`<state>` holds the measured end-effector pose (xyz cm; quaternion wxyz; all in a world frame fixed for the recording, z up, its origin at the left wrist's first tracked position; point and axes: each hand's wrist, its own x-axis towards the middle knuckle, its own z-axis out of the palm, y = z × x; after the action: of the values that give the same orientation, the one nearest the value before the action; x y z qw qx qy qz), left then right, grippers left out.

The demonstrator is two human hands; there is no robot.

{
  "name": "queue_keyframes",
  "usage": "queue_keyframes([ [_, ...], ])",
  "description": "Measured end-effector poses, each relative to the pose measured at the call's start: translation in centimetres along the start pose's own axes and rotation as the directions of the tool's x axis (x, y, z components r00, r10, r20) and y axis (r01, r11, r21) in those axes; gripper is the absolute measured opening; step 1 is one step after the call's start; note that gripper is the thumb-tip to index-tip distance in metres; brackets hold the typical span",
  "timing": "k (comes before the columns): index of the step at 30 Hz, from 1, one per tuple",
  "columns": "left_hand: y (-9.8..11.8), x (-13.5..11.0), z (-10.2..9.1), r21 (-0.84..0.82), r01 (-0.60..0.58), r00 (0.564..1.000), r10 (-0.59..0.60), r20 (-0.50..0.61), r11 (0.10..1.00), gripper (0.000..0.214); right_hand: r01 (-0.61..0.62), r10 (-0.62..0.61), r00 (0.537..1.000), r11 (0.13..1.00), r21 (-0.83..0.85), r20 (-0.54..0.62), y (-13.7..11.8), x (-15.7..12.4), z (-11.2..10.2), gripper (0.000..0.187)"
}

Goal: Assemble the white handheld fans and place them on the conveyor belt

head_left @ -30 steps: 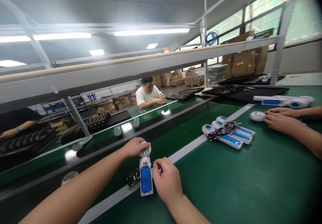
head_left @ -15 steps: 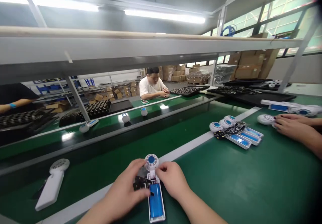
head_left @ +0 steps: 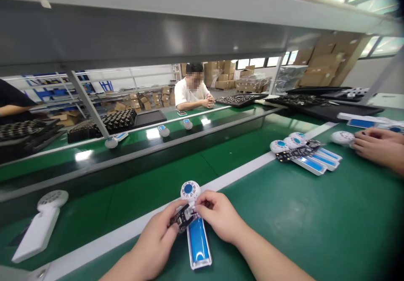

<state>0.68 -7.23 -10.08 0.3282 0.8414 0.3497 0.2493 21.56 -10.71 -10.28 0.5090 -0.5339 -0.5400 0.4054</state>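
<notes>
A white handheld fan (head_left: pixel 199 241) lies open-backed in front of me, its long blue battery showing in the handle and its round head pointing away. My left hand (head_left: pixel 158 234) grips a small black circuit board (head_left: pixel 181 219) between thumb and fingers, tilted over the left of the fan's neck. At the neck's right side, my right hand (head_left: pixel 221 215) has thumb and fingertips pinched together near thin wires (head_left: pixel 195 214). What sits in that pinch is too small to make out.
Several open fans (head_left: pixel 309 163) with circuit boards on top lie to the right, near another person's hands (head_left: pixel 378 146). A closed white fan (head_left: pixel 41 226) rests on the green belt at left. Black trays (head_left: pixel 315 106) stand behind. An overhead shelf (head_left: pixel 158 32) crosses above.
My view has tilted down. The circuit board has turned and come up to the fan's neck in my left hand, baring more battery. The closed fan at left appears farther left.
</notes>
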Motion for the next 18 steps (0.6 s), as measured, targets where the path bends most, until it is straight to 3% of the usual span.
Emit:
queue_keyframes([
  [3, 0.3, 0.2, 0.3, -0.338, 0.148, 0.988, -0.125, 0.087, 0.930, 0.050, -0.015, 0.014, 1.000, 1.000, 0.025, 0.009, 0.0, -0.2, 0.7, 0.009],
  [6, 1.4, 0.7, 0.5, -0.491, 0.289, 0.957, -0.248, 0.149, 0.822, 0.057, -0.042, 0.042, 0.999, 0.999, 0.015, -0.001, -0.1, -0.3, 1.3, 0.009],
  [8, 2.3, 1.0, 0.6, -0.488, 0.309, 0.950, -0.292, 0.113, 0.816, 0.045, -0.048, 0.048, 0.999, 0.999, -0.001, -0.025, -0.3, -0.4, 1.6, 0.010],
  [11, 3.3, 1.0, 0.7, -0.361, 0.278, 0.955, -0.296, 0.005, 0.890, 0.022, -0.034, 0.032, 0.998, 0.999, -0.018, -0.061, -0.7, -0.8, 2.0, 0.012],
  [18, 3.5, 0.5, 1.0, -0.235, 0.256, 0.959, -0.277, -0.060, 0.938, 0.024, -0.025, 0.009, 0.992, 0.992, -0.125, -0.126, -0.5, -1.5, 3.0, 0.013],
])
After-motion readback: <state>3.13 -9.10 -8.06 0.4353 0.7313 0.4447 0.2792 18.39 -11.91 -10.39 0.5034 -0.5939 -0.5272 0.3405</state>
